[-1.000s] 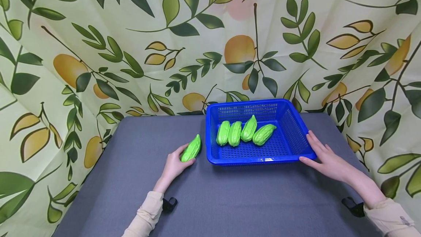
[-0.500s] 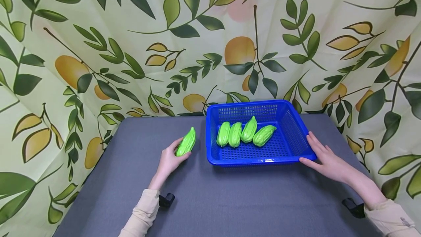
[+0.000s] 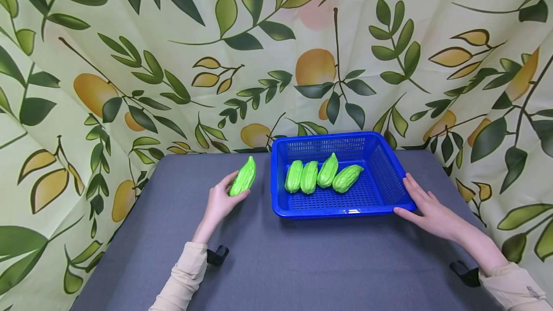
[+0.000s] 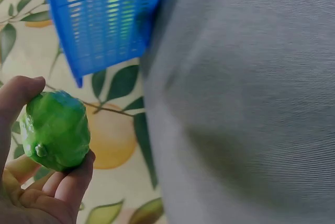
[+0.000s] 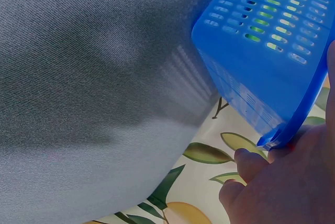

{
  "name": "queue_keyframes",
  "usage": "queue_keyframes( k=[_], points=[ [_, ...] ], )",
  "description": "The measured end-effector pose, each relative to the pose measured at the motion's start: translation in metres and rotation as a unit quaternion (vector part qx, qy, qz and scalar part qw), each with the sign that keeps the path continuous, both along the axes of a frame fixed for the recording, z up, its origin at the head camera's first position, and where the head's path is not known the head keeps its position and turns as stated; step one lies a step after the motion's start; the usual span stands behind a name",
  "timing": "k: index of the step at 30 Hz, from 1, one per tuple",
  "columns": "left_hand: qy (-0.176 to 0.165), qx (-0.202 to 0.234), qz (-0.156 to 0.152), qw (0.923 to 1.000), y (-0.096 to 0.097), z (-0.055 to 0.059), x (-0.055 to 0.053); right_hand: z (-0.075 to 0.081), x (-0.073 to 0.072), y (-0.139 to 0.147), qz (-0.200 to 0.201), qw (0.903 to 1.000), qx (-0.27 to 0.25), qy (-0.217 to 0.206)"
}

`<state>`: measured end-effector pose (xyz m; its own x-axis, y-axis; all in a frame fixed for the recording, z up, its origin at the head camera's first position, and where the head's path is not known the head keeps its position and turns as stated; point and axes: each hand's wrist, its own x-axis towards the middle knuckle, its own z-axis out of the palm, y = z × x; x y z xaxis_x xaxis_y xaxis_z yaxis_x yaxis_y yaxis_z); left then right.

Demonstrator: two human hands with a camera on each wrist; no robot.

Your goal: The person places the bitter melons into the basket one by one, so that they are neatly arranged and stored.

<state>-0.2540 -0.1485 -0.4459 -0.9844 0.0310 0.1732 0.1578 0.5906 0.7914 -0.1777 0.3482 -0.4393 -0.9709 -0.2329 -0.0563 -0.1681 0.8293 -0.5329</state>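
Note:
My left hand [image 3: 219,203] grips a bright green, bumpy bitter melon [image 3: 243,176] between thumb and fingers, to the left of the blue basket [image 3: 341,212]. In the left wrist view the bitter melon [image 4: 56,130] is held end-on, with a shadow on the cloth to its right. Inside the basket, several more bitter melons lie in a row; one of them [image 3: 348,178] is slanted at the right end. My right hand [image 3: 434,209] rests with extended fingers against the basket's right rim, thumb near its front corner. The right wrist view has the basket's slotted wall [image 5: 261,51] beside this hand.
A grey cloth [image 3: 319,268] covers the table. Behind and at both sides hangs a curtain [image 3: 276,37] printed with leaves and fruit. The basket stands near the table's back edge. Black straps [image 3: 217,255] are worn at the wrists.
My left hand has drawn left and slightly farther back with the bitter melon, away from the basket. My right hand and the basket stay in place.

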Motion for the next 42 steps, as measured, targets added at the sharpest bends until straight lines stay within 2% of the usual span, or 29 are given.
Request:
queue_keyframes(
  k=[7,11,18,25,32,39,42],
  points=[
    [0.022,0.021,-0.007,0.9995,0.006,0.028,-0.008,-0.001,0.001,0.000,0.001,1.0000,0.000,-0.001],
    [0.033,0.025,-0.009,0.9991,0.010,0.039,-0.013,-0.001,0.002,0.000,0.000,1.0000,-0.002,0.000],
    [0.039,0.026,-0.014,0.9988,0.017,0.051,-0.019,0.000,0.002,0.000,-0.003,1.0000,-0.002,-0.004],
    [0.043,0.020,-0.025,0.9986,0.021,0.070,-0.026,-0.002,0.001,0.000,-0.004,1.0000,-0.003,-0.005],
    [0.048,0.002,-0.033,0.9983,0.024,0.079,-0.032,0.000,0.001,-0.001,-0.004,1.0000,-0.003,-0.006],
    [0.080,-0.014,-0.033,0.9961,0.024,0.094,-0.040,0.001,0.000,0.000,-0.003,1.0000,-0.002,-0.005],
    [0.083,-0.016,-0.036,0.9958,0.026,0.097,-0.043,0.001,0.000,0.000,-0.001,1.0000,-0.004,-0.003]
  ],
)
